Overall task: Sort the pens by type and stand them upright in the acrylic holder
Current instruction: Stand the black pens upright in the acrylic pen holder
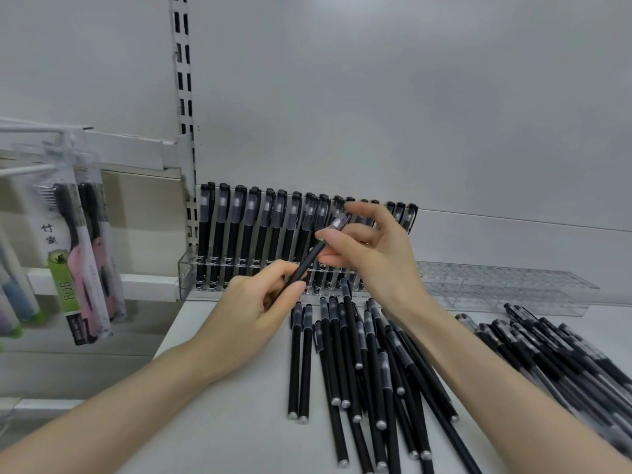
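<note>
Head view: white shelf (222, 422), grey back panel (376, 97), slotted upright (183, 80) far left. Acrylic holder (186, 278) sits at the far edge with a row of standing pens (239, 227) in it. Left hand (260, 302) grips the barrel of one pen (309, 258), and right hand (372, 248) pinches its cap end. Loose pens (359, 364) lie near. A blurred pile (564, 357) at right is possibly another type. Packaged toothbrushes (82, 261) hang at left.
</note>
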Tool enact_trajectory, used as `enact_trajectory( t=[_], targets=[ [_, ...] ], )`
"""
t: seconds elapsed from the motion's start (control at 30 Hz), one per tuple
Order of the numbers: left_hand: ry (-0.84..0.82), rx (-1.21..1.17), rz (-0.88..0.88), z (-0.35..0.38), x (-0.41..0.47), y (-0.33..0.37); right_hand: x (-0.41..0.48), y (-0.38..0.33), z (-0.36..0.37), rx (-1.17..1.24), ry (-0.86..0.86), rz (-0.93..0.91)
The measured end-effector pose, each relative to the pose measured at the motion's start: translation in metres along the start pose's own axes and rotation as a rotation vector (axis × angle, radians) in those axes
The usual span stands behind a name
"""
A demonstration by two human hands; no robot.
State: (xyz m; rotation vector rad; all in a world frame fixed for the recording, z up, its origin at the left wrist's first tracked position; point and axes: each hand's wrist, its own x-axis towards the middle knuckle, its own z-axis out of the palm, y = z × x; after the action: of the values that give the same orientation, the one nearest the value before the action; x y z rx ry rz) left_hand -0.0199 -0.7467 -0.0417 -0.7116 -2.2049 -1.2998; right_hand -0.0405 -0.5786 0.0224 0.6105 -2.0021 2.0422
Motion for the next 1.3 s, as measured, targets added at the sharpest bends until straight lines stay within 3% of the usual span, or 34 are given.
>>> enact_trajectory(
  t=[0.13,0.3,0.43,0.63,1.07,1.3],
  targets=[
    [0.007,0.116,0.048,0.000,-0.001,-0.003,0.000,0.001,-0.003,-0.039,-0.014,-0.019],
    [0.097,0.575,0.238,0.001,0.001,-0.001,0.013,-0.018,-0.024,-0.232,0.178,-0.213],
    [0.027,0.746,0.192,0.005,0.000,-0.006,0.021,-0.018,-0.032,-0.342,0.269,-0.334],
    [-0.072,0.775,0.061,0.007,-0.001,-0.011,0.028,-0.005,-0.029,-0.395,0.257,-0.343],
    [-0.081,0.826,0.036,0.006,0.000,-0.003,0.038,0.003,-0.029,-0.597,0.069,-0.273],
    [-0.098,0.868,0.022,0.004,0.000,0.007,0.030,0.011,-0.028,-0.645,0.071,-0.246]
  ],
)
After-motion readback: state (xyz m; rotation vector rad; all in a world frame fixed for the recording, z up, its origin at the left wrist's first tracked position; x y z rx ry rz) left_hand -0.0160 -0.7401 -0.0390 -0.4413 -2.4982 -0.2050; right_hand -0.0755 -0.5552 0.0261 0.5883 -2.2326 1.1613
